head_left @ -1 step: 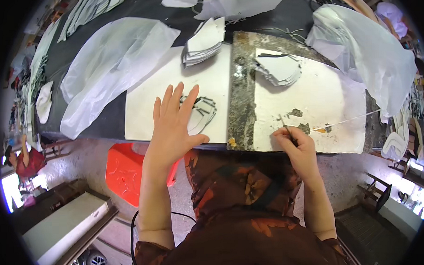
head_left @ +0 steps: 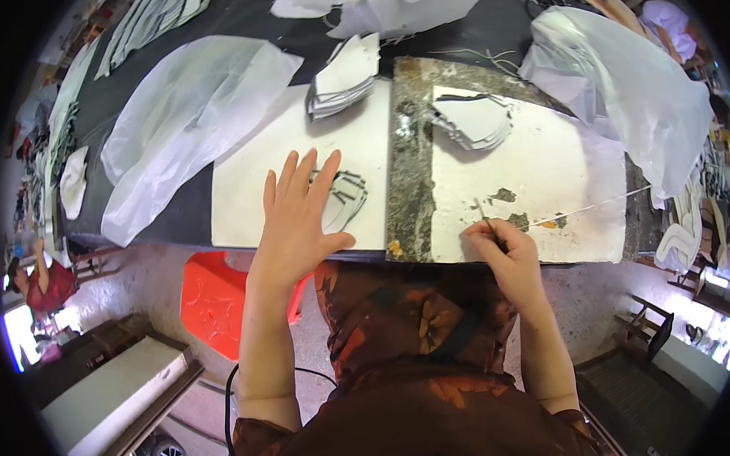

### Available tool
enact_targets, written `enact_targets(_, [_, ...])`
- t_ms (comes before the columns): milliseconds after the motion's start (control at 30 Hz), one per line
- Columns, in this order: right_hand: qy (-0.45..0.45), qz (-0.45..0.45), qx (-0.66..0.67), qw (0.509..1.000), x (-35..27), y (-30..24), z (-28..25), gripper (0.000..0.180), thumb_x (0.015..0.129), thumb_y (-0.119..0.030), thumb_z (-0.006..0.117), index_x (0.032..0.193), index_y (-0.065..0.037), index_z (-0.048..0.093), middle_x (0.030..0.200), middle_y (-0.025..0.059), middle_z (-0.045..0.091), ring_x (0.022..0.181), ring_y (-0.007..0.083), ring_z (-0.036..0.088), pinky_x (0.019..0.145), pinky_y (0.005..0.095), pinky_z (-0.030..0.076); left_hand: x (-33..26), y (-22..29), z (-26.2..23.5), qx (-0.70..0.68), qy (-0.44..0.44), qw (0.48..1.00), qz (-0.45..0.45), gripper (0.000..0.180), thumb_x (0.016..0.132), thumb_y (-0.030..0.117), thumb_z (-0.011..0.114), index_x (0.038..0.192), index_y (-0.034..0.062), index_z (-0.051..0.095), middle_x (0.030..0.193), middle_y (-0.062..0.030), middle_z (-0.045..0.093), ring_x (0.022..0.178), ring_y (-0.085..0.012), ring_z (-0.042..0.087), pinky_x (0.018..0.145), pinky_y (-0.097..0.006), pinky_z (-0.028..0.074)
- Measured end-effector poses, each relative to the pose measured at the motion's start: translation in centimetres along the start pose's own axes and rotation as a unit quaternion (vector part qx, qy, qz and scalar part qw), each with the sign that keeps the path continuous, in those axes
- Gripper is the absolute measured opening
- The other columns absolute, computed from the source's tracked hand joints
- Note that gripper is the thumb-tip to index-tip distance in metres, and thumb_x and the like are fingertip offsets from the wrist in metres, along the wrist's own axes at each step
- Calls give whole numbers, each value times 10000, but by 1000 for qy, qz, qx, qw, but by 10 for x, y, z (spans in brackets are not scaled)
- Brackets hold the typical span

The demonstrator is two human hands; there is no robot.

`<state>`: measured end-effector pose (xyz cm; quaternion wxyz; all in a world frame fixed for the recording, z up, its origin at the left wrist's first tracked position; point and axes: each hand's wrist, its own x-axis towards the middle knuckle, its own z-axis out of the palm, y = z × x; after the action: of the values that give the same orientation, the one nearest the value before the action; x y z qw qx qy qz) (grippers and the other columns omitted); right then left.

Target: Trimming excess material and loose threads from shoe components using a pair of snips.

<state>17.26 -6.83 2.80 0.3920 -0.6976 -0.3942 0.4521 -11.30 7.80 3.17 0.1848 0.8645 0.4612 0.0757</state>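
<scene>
My left hand (head_left: 295,213) lies palm down with its fingers spread, partly covering a small pile of white, dark-edged cut pieces (head_left: 346,202). Under them is a white sheet (head_left: 237,199). My right hand (head_left: 505,247) is closed in a pinch around a thin dark pointed tool (head_left: 480,208), its exact kind unclear. The tool's tip hovers over or touches a second, stained white sheet (head_left: 576,179) on a crusted board (head_left: 411,165). Farther back stand two stacks of white curved pieces, the left stack (head_left: 344,78) on the first sheet and the right stack (head_left: 473,123) on the stained one.
Translucent plastic sheeting lies left (head_left: 184,109), right (head_left: 635,93) and at the back (head_left: 381,7) of the dark table (head_left: 164,221). A thin white strand (head_left: 591,209) crosses the stained sheet. A red stool (head_left: 210,303) stands below the table edge. Another person (head_left: 45,285) is far left.
</scene>
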Motion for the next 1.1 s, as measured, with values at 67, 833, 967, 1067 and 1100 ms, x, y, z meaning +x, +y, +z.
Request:
enact_targets(67, [-6, 8, -2, 1000, 0, -1, 1, 153, 973, -89, 678, 1056, 28, 731, 911, 31, 722, 842, 81, 636, 785, 253, 520, 7, -2, 3, -21, -60, 997, -40, 1089, 645, 232, 876, 1611, 164, 376, 1519, -162, 472, 1486, -401, 348, 1256, -617, 164])
enact_targets(833, [5, 13, 134, 991, 4, 11, -10, 220, 990, -189, 691, 1111, -12, 741, 852, -7, 687, 783, 80, 612, 743, 263, 511, 148, 88, 22, -251, 7, 967, 42, 843, 843, 396, 814, 1525, 25, 485, 1567, -233, 462, 1456, -371, 436, 1187, -407, 360])
enact_targets(967, [137, 68, 165, 974, 33, -14, -39, 352, 965, -159, 719, 1304, -64, 714, 692, -113, 423, 590, 17, 399, 556, 197, 341, 174, 71, 32, -174, -105, 971, 124, 1065, 731, 467, 874, 1573, 10, 408, 1591, -271, 415, 1501, -378, 379, 1225, -419, 314])
enact_targets(1067, [131, 56, 137, 980, 62, -24, -61, 456, 950, -182, 733, 1371, -25, 653, 670, -105, 431, 530, 15, 372, 476, 216, 283, 181, 87, 35, -113, -126, 973, 155, 1148, 653, 479, 892, 1590, 53, 383, 1562, -286, 449, 1461, -442, 403, 1226, -465, 313])
enact_targets(1100, [113, 64, 142, 981, 76, -18, -69, 501, 936, -189, 727, 1398, -22, 629, 670, -103, 432, 529, 15, 369, 477, 213, 279, 181, 96, 34, -108, -129, 976, 140, 1132, 645, 465, 892, 1589, 85, 396, 1472, -267, 534, 1399, -438, 465, 1179, -473, 364])
